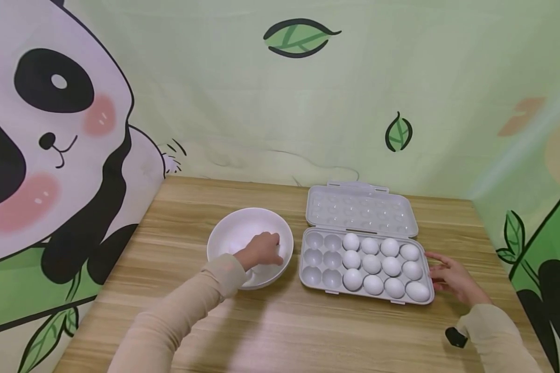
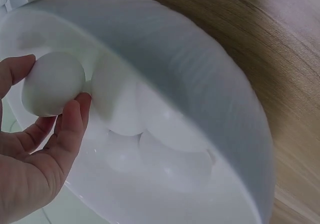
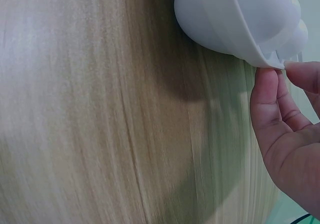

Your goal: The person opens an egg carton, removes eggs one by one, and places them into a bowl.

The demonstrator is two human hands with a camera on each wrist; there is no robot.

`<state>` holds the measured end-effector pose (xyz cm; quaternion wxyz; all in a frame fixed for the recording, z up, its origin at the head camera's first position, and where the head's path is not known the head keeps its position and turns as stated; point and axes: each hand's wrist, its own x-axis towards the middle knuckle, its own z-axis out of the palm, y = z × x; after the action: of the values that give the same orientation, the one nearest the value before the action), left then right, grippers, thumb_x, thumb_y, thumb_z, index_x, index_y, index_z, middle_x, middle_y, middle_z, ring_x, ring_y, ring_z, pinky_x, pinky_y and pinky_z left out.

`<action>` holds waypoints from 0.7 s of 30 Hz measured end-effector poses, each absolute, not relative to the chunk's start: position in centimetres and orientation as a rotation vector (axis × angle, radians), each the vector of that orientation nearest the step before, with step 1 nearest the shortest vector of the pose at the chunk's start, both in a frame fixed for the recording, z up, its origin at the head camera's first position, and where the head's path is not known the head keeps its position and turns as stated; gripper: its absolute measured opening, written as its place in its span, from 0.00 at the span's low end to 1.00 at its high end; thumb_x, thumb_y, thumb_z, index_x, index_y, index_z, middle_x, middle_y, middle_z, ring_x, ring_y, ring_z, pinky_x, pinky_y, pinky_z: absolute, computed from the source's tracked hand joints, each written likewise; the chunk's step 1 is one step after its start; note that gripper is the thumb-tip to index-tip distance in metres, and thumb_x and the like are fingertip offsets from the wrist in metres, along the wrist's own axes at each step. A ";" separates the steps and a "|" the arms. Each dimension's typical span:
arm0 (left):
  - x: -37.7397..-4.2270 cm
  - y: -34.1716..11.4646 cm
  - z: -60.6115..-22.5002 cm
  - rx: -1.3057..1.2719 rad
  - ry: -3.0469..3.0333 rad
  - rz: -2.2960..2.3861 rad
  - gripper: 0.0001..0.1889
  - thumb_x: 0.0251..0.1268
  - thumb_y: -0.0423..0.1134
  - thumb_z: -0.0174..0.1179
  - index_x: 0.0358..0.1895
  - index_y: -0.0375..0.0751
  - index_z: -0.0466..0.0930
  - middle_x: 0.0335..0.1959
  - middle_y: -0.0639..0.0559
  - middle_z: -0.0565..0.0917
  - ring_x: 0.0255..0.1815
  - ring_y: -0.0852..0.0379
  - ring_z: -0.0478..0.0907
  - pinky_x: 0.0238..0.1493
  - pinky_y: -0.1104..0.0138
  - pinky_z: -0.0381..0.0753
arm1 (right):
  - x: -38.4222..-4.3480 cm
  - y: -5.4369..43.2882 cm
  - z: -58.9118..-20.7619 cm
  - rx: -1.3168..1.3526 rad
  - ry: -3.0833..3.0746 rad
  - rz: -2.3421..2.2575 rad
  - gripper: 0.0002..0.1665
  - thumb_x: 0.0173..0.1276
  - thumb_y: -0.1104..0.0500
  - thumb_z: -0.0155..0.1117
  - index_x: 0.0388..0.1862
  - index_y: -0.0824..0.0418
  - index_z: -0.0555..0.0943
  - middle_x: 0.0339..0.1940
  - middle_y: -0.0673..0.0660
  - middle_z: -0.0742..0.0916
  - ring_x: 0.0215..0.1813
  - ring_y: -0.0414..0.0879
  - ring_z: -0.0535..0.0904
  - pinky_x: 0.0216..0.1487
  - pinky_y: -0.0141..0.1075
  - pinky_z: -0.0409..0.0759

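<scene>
My left hand (image 1: 263, 249) reaches into a white bowl (image 1: 220, 235). In the left wrist view its thumb and fingers pinch a white egg (image 2: 54, 84) just inside the bowl's wall. Several more eggs (image 2: 172, 166) lie at the bottom of the bowl. To the right, a light grey egg box (image 1: 332, 259) stands open, with white eggs (image 1: 371, 264) in most of its cups; the two leftmost columns hold none. At the box's right end is my right hand (image 1: 455, 280), pinching its rim between thumb and fingers, as the right wrist view shows.
The box's dimpled lid (image 1: 361, 211) lies folded back towards the wall. Under everything is a wood-grain table (image 1: 280, 331). A green backdrop (image 1: 214, 93) with a panda and leaves rises behind it. A small black object (image 1: 456, 337) sits at my right wrist.
</scene>
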<state>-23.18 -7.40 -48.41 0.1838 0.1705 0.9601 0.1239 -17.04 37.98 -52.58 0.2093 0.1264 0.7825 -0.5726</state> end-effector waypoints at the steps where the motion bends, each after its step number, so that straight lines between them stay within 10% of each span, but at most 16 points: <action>1: -23.1 -7.3 -48.4 0.484 2.709 0.343 0.18 0.39 0.45 0.64 0.35 0.40 0.72 0.28 0.49 0.75 0.29 0.55 0.70 0.32 0.65 0.72 | -17.0 38.0 -52.6 0.349 2.173 -1.598 0.32 0.58 0.66 0.56 0.62 0.53 0.63 0.32 0.44 0.78 0.33 0.35 0.74 0.32 0.33 0.77; 21: -22.4 -6.6 -48.8 0.530 2.761 0.254 0.15 0.39 0.43 0.64 0.29 0.42 0.70 0.27 0.48 0.73 0.26 0.52 0.70 0.28 0.63 0.70 | -17.0 37.9 -52.5 0.380 2.181 -1.558 0.35 0.60 0.65 0.55 0.66 0.60 0.56 0.34 0.46 0.78 0.33 0.35 0.74 0.33 0.33 0.76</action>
<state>-22.41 -6.61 -48.76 0.1585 0.1855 0.9657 0.0889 -17.04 37.87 -52.46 0.2155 0.1371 0.7867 -0.5620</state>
